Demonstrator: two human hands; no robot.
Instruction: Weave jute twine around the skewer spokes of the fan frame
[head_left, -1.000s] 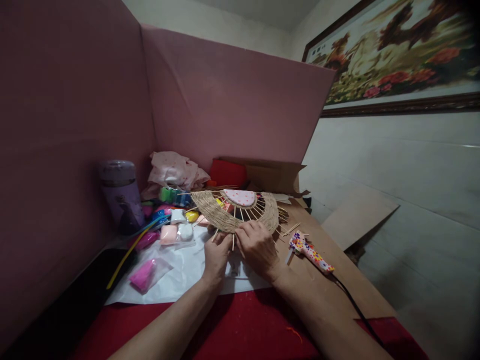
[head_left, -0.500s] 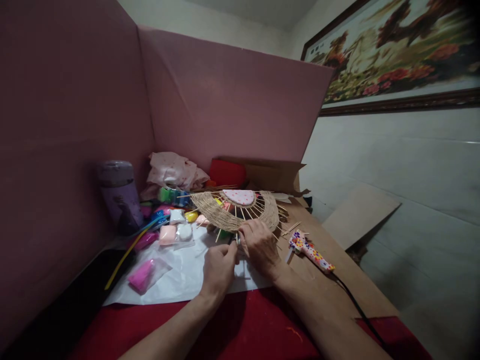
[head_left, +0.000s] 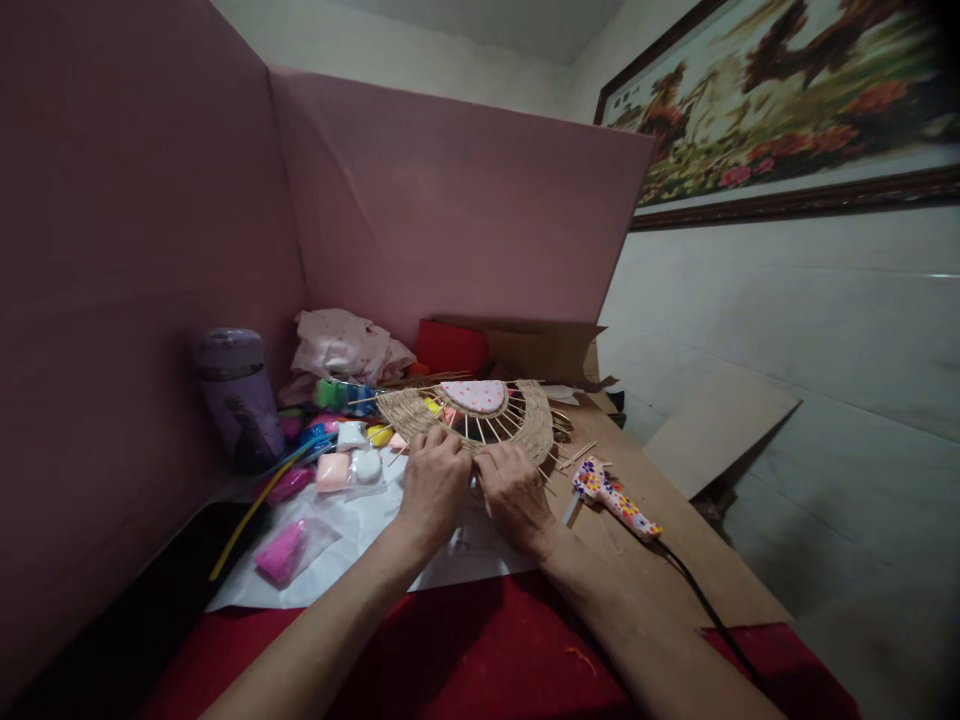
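A half-round fan of thin sticks woven with brown twine (head_left: 537,428) is held up in front of me. At its centre is a half-disc of pink patterned cloth (head_left: 472,396), with bare sticks spreading outward from it. My left hand (head_left: 436,478) is closed on the fan's lower edge, fingers curled over the twine. Right beside it, my right hand (head_left: 513,492) grips the same edge near the middle. The fingertips of both hands are partly hidden behind the knuckles. Several stick ends poke out past the twine.
A flower-patterned glue gun (head_left: 616,500) lies on cardboard (head_left: 697,580) at the right, its black cord trailing forward. Bagged clay packs (head_left: 333,472) and a pink clay bag (head_left: 283,552) lie on white sheeting (head_left: 352,570). A purple tumbler (head_left: 241,400) stands at the left.
My left hand has moved up from below the fan onto its lower edge, beside my right hand. My right hand stays at nearly the same spot on the fan.
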